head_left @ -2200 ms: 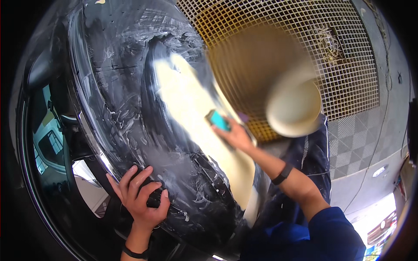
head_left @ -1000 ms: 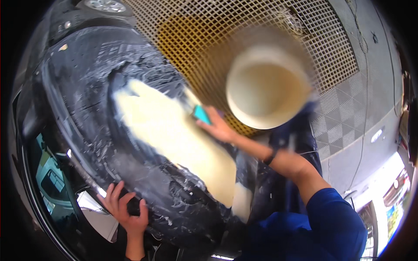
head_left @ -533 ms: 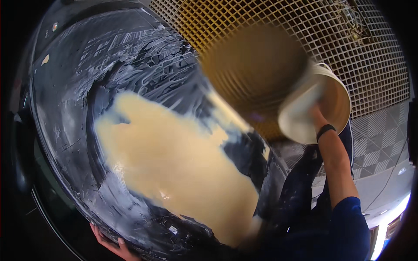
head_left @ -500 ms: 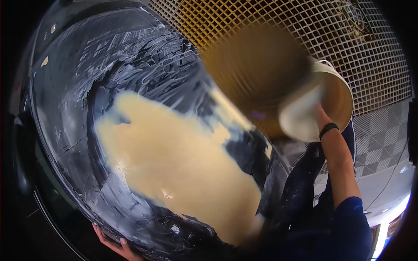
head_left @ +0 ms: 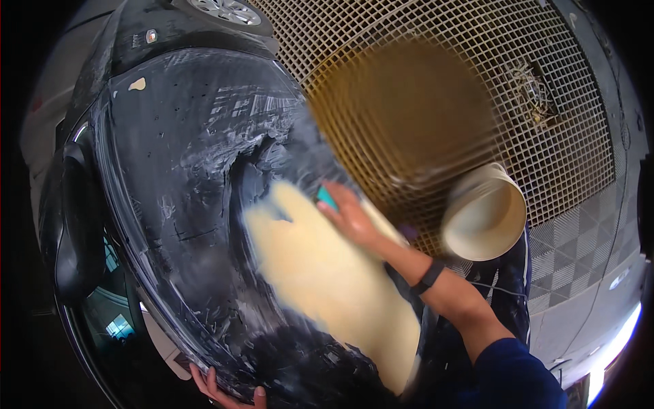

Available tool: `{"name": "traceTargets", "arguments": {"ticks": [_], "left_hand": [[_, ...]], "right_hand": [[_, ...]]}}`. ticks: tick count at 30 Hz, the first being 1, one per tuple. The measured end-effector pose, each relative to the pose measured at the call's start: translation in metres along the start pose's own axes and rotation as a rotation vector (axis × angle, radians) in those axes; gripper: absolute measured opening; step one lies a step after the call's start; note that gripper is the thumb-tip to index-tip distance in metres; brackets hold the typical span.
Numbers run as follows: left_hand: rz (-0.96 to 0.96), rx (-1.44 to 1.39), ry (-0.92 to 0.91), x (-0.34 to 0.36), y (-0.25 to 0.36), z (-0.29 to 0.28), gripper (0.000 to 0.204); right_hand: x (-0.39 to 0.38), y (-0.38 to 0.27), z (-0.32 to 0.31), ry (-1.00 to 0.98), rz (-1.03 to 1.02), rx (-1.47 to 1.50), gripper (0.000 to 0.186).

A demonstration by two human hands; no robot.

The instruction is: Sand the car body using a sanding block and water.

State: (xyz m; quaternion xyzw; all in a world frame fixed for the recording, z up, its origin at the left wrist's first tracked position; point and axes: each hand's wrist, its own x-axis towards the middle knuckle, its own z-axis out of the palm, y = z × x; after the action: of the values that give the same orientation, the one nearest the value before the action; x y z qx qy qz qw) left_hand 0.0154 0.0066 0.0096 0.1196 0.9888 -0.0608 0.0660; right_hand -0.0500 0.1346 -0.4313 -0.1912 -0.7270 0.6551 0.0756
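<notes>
My right hand point(head_left: 351, 215) is pressed on a dark car door panel point(head_left: 197, 170), its fingers closed round a small teal sanding block point(head_left: 328, 198). The block lies at the upper edge of a large cream filler patch point(head_left: 320, 273), which has smooth faces and ragged borders. Grey-white smears cover the panel around it. At the lower edge of the view, my left hand point(head_left: 225, 390) rests on the panel's rim with its fingers apart, holding nothing. To the right of my right forearm stands an off-white bucket point(head_left: 520, 228), tilted in view, with pale insides.
A side mirror point(head_left: 80, 218) juts out at the left, with a wheel point(head_left: 228, 12) at the top. Grating point(head_left: 545, 41) covers the floor on the right, with a wet brown area point(head_left: 415, 109) and some debris point(head_left: 531, 92). Grey tiles point(head_left: 565, 252) lie beyond the bucket.
My right hand has come out of the bucket and moved left onto the panel with the teal block. The view has shifted, showing more of the car. My left hand stays at the rim.
</notes>
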Motion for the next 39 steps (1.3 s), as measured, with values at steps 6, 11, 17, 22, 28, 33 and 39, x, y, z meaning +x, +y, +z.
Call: {"name": "traceTargets", "arguments": {"ticks": [6,11,17,22,28,33,39], "left_hand": [[0.023,0.088,-0.083,-0.004,-0.003,-0.019,0.094],[0.06,0.055,-0.143,0.007,-0.005,-0.01,0.088],[0.051,0.125,-0.169,0.009,0.0,-0.017,0.083],[-0.015,0.171,-0.216,0.008,0.009,-0.029,0.084],[0.042,0.126,-0.202,0.012,0.007,-0.012,0.083],[0.019,0.062,-0.158,0.008,0.001,-0.022,0.081],[0.055,0.077,-0.142,0.013,-0.007,-0.001,0.08]], "right_hand": [[0.025,-0.098,0.004,0.067,-0.082,0.116,0.063],[0.042,-0.086,-0.011,-0.045,-0.154,0.057,0.066],[0.022,-0.102,-0.01,-0.033,-0.18,0.029,0.07],[0.06,-0.116,-0.013,0.057,-0.193,0.144,0.061],[0.087,-0.095,-0.011,-0.027,-0.303,0.133,0.071],[0.029,-0.082,-0.028,-0.08,-0.309,0.052,0.071],[0.047,-0.09,0.0,-0.018,-0.25,0.062,0.067]]}}
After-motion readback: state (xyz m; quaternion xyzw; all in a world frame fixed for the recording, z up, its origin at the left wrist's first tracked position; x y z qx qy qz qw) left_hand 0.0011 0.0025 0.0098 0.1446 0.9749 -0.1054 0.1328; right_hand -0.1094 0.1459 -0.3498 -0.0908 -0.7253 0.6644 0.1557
